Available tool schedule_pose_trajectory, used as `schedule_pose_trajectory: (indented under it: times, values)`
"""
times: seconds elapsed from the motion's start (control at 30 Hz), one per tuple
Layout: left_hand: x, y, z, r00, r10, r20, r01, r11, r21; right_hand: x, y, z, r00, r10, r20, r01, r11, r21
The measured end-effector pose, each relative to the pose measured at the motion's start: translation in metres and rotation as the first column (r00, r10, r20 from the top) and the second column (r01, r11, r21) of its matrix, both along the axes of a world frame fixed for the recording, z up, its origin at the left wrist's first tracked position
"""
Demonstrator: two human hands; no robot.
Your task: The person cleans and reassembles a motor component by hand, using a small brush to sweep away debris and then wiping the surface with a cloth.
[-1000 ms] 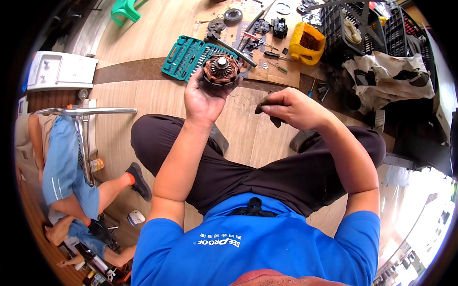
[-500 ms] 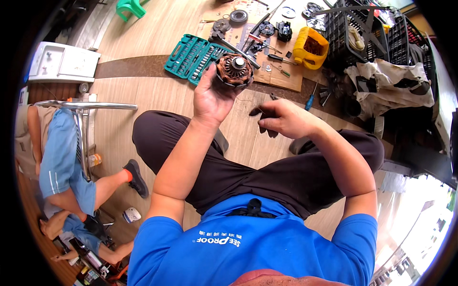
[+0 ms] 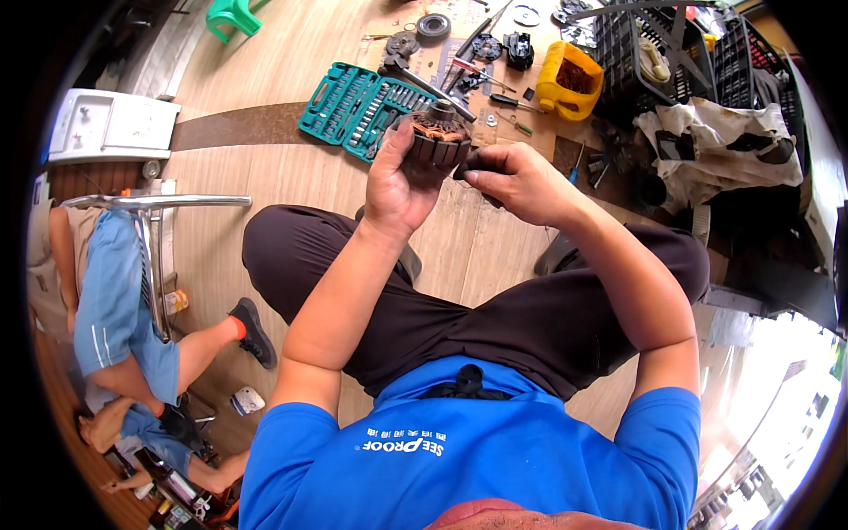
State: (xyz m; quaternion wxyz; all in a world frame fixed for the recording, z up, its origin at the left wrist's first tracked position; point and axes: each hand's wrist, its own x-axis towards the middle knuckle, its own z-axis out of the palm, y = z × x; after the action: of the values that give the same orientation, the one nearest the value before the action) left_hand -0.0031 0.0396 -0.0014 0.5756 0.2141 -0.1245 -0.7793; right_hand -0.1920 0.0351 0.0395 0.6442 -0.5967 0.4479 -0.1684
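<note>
Above my knees, my left hand (image 3: 399,190) is wrapped round a motor armature (image 3: 439,146) with copper windings and a dark slotted core. Its thumb lies along the left side; the lower fingers are hidden behind the core. The shaft end with its round metal collar points up and away. My right hand (image 3: 519,181) is at the core's right side, its blackened fingertips pinched together and touching or very near the edge. Whether anything small sits in that pinch is hidden.
Beyond the armature lies an opened green socket set (image 3: 340,106). Motor parts and screwdrivers cover a cardboard sheet (image 3: 530,132), beside a cut yellow jug (image 3: 570,81). Black crates (image 3: 640,62) and a stained cloth (image 3: 720,146) stand right. Another person's leg (image 3: 208,349) is at left.
The armature has tipped, so its slotted side now faces me instead of its winding end. My right hand has moved up and left to the core, its fingers closing into a pinch.
</note>
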Motion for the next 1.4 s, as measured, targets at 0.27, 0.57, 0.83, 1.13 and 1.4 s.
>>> schedule_pose_trajectory:
  times: [0.27,0.57,0.83,1.13,1.4]
  values:
    - [-0.002,-0.002,-0.006,0.998,0.050,0.031,-0.051,0.998,0.037,0.001,0.005,0.008,0.991,0.087,0.098,-0.092,0.995,0.042]
    - [0.004,-0.004,-0.016,0.991,0.099,0.088,-0.108,0.988,0.109,0.002,0.010,0.011,0.987,0.098,0.124,-0.093,0.995,-0.047]
    - [0.004,-0.003,-0.002,0.996,0.075,0.041,-0.074,0.997,-0.014,-0.009,0.016,0.017,0.997,0.054,0.055,-0.044,0.985,-0.167]
    - [0.002,-0.002,-0.003,0.995,0.028,0.099,-0.009,0.982,-0.186,-0.022,0.022,0.041,0.994,0.045,0.104,-0.039,0.997,-0.063]
    - [-0.006,0.000,0.008,0.999,-0.050,0.012,0.051,0.983,-0.174,-0.025,0.029,0.052,0.980,0.025,0.199,-0.029,0.999,0.018]
